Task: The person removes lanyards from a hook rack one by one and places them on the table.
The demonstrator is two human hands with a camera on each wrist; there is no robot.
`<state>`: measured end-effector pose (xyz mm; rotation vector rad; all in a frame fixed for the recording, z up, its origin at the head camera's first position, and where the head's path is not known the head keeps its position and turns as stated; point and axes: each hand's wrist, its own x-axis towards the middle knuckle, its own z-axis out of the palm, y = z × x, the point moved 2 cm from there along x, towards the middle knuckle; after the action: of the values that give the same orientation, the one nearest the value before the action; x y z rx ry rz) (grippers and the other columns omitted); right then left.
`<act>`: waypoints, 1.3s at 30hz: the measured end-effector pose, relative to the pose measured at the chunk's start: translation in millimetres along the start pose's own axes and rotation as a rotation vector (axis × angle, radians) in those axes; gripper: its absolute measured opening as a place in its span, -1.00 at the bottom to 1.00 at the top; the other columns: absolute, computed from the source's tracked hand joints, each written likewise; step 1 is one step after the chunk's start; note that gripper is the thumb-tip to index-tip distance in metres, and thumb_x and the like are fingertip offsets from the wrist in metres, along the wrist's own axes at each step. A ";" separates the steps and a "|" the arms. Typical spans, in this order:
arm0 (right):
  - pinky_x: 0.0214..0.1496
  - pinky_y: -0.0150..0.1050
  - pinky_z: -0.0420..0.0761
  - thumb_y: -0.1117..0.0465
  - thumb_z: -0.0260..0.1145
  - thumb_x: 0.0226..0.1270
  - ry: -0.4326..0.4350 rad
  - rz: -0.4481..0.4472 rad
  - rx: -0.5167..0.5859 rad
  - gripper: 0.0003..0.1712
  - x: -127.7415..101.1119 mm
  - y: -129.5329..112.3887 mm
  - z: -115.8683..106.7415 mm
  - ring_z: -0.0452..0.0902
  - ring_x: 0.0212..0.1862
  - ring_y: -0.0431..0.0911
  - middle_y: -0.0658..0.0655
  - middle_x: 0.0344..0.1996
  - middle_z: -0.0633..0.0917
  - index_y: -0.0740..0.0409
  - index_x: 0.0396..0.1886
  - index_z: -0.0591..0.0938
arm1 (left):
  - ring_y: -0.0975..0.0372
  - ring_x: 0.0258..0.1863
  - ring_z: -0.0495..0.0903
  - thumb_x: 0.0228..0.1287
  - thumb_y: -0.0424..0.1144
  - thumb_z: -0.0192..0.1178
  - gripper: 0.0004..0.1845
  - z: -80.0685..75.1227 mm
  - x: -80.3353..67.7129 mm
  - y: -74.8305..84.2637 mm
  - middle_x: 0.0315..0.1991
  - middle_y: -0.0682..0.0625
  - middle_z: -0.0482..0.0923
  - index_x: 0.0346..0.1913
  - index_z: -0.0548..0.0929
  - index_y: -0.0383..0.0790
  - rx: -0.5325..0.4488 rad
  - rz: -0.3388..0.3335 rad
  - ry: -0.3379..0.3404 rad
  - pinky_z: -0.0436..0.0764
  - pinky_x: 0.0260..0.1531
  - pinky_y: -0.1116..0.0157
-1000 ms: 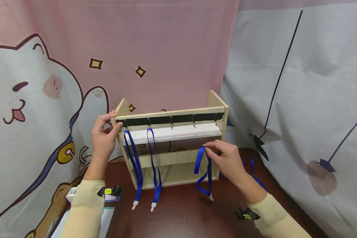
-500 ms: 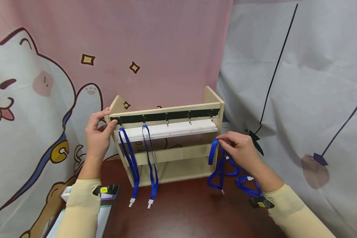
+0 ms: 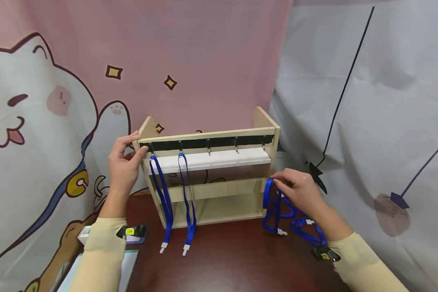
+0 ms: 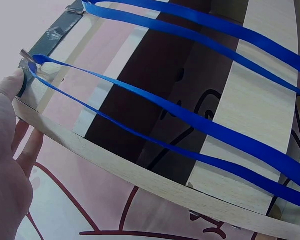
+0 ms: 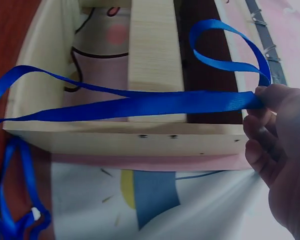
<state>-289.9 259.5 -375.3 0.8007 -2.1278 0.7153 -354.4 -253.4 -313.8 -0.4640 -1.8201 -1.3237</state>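
Observation:
At the upper left corner of a pale wooden rack, my left hand grips the side panel, thumb in front and fingers behind. Two blue lanyards hang from the two leftmost hooks: an outer lanyard and an inner lanyard, white clips dangling low. My right hand, just right of the rack's lower half, pinches another blue lanyard between thumb and fingertips. A short loop of its strap bends over beside the fingers, and its white clip is down near the tabletop.
Three hooks to the right, such as the middle hook, carry nothing. More blue lanyards lie on the dark table under my right forearm. A white sheet and a small box lie by my left sleeve. Printed curtains stand behind.
My right hand has moved right with its lanyard, from in front of the rack to beside its right side. The left hand keeps its grip on the corner.

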 end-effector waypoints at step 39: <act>-0.32 -0.26 0.67 0.39 0.61 0.37 -0.181 0.295 -0.057 -0.84 -96.9 63.8 50.8 0.71 -0.30 -0.27 -0.06 -0.25 0.87 0.05 -0.18 0.88 | 0.20 0.39 0.55 0.47 -0.44 0.46 -0.61 1.9 1.4 -4.4 0.40 -0.05 0.62 0.29 0.74 -0.28 -0.004 -0.005 0.002 0.64 0.13 0.45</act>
<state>-306.9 295.9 -495.5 0.5426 -2.4505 0.7521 -359.1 -253.5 -315.6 -0.4598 -1.8187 -1.3310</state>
